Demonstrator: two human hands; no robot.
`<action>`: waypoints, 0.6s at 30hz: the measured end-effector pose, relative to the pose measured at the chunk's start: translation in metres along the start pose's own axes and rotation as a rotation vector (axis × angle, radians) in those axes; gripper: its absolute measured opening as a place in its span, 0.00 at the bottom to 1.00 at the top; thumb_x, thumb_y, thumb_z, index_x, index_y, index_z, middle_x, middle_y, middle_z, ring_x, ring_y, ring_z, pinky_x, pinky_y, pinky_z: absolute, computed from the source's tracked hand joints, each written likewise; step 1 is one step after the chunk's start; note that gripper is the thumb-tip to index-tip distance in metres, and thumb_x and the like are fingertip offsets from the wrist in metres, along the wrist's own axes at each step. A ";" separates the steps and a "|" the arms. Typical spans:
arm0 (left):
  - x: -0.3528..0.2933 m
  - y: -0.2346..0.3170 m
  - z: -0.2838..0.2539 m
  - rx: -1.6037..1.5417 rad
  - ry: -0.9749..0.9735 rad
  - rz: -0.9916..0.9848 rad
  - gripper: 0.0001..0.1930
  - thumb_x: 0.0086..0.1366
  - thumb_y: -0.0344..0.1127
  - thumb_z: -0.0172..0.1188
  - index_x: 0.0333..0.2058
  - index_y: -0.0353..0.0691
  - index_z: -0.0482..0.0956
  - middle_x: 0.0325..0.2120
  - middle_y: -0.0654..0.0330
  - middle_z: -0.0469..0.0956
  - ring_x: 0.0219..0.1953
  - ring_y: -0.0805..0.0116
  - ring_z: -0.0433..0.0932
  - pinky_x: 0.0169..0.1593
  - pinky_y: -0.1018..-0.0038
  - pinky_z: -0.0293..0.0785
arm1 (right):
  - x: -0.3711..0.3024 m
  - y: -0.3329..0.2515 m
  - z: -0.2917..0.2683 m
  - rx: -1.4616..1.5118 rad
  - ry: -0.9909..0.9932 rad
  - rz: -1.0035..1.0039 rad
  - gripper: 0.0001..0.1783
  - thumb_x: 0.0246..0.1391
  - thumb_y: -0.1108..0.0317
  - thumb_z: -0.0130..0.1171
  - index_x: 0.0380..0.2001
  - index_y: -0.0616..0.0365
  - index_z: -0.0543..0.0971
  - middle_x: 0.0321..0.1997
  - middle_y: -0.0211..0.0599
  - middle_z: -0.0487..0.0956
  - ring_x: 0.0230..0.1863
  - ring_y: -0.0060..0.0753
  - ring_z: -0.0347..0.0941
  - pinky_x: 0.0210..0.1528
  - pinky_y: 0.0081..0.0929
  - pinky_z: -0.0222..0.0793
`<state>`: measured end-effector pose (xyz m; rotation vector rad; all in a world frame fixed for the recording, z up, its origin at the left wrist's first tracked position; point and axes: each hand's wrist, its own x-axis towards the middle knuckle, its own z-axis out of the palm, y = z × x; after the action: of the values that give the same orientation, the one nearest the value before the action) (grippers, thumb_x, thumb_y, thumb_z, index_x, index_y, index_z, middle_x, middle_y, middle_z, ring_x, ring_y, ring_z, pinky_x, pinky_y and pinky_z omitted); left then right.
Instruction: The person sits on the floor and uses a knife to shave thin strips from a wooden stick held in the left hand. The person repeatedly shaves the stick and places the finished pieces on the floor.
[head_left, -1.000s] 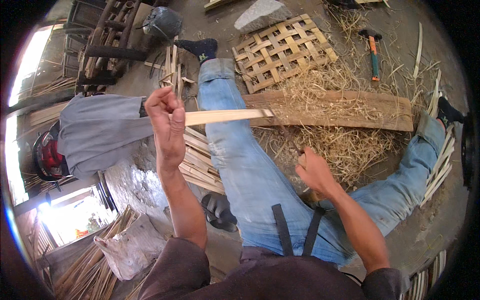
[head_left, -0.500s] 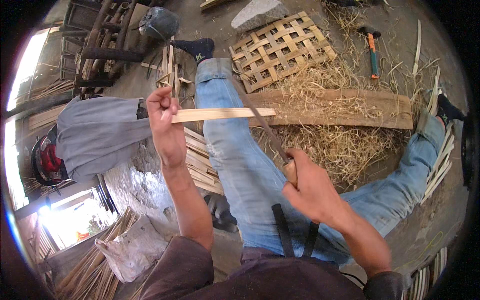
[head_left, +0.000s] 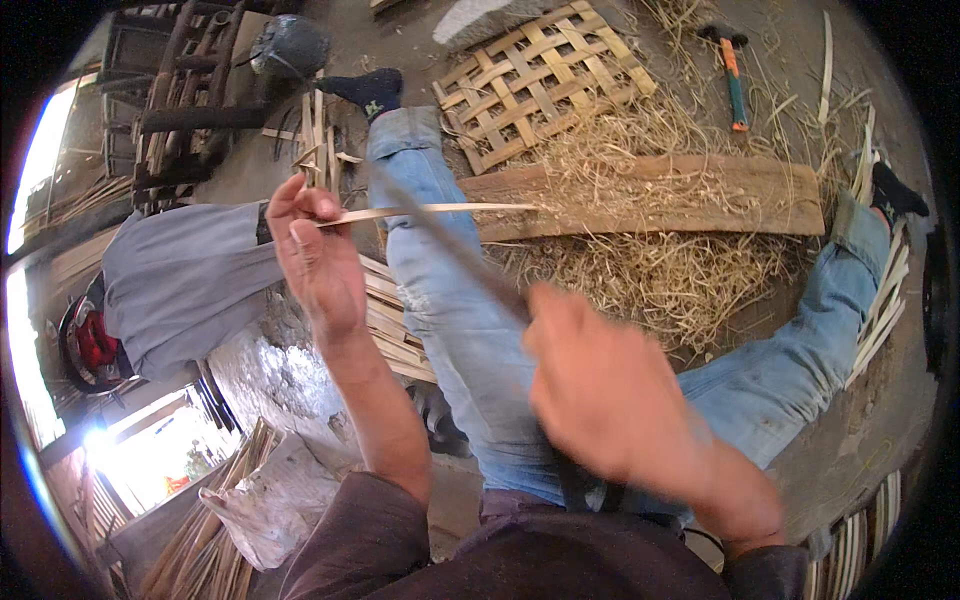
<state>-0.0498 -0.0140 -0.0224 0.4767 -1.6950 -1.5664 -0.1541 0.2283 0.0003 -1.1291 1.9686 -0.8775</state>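
Observation:
My left hand (head_left: 318, 250) pinches one end of a thin pale bamboo strip (head_left: 450, 208), which points right over my left leg. The strip is turned nearly edge-on, its far end above a wooden board (head_left: 690, 200). In my right hand (head_left: 610, 390), blurred by motion, is a long-bladed knife (head_left: 465, 258); its handle is hidden by the closed fingers. The blade slants up and left, crossing in front of the strip; whether they touch I cannot tell. Fine curly shavings (head_left: 680, 285) lie on and around the board.
A woven slat panel (head_left: 545, 85) lies beyond the board. An orange-handled hammer (head_left: 733, 85) rests on the floor at the far right. Split strips (head_left: 395, 320) are piled beside my left leg. A grey cloth (head_left: 190, 285) hangs at the left, near a white sack (head_left: 275, 505).
My right hand has moved left, bringing the knife blade leftward along the strip. The left hand has shifted slightly left and rolled the strip from its flat side toward its edge.

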 end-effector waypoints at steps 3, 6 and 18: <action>-0.001 -0.003 -0.003 0.114 -0.075 0.081 0.17 0.66 0.50 0.54 0.42 0.43 0.70 0.31 0.66 0.64 0.36 0.74 0.63 0.50 0.75 0.62 | 0.027 0.078 0.066 0.246 0.163 0.075 0.21 0.48 0.63 0.59 0.41 0.66 0.67 0.32 0.56 0.75 0.33 0.64 0.74 0.37 0.50 0.72; 0.000 -0.008 0.000 0.108 -0.010 0.184 0.14 0.68 0.46 0.53 0.36 0.40 0.67 0.31 0.64 0.66 0.34 0.75 0.63 0.44 0.75 0.62 | 0.022 0.065 0.087 0.308 -0.073 0.181 0.22 0.48 0.62 0.61 0.41 0.65 0.67 0.34 0.60 0.77 0.36 0.63 0.75 0.39 0.50 0.71; -0.017 -0.013 0.008 0.147 0.166 0.167 0.14 0.69 0.46 0.52 0.35 0.42 0.65 0.32 0.66 0.64 0.33 0.76 0.61 0.42 0.78 0.63 | 0.017 0.001 0.058 0.550 -0.142 0.043 0.24 0.48 0.68 0.57 0.48 0.66 0.67 0.31 0.65 0.77 0.37 0.67 0.75 0.39 0.51 0.72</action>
<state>-0.0479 0.0015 -0.0388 0.5108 -1.6823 -1.2542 -0.1133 0.2013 -0.0355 -0.7970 1.4955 -1.1853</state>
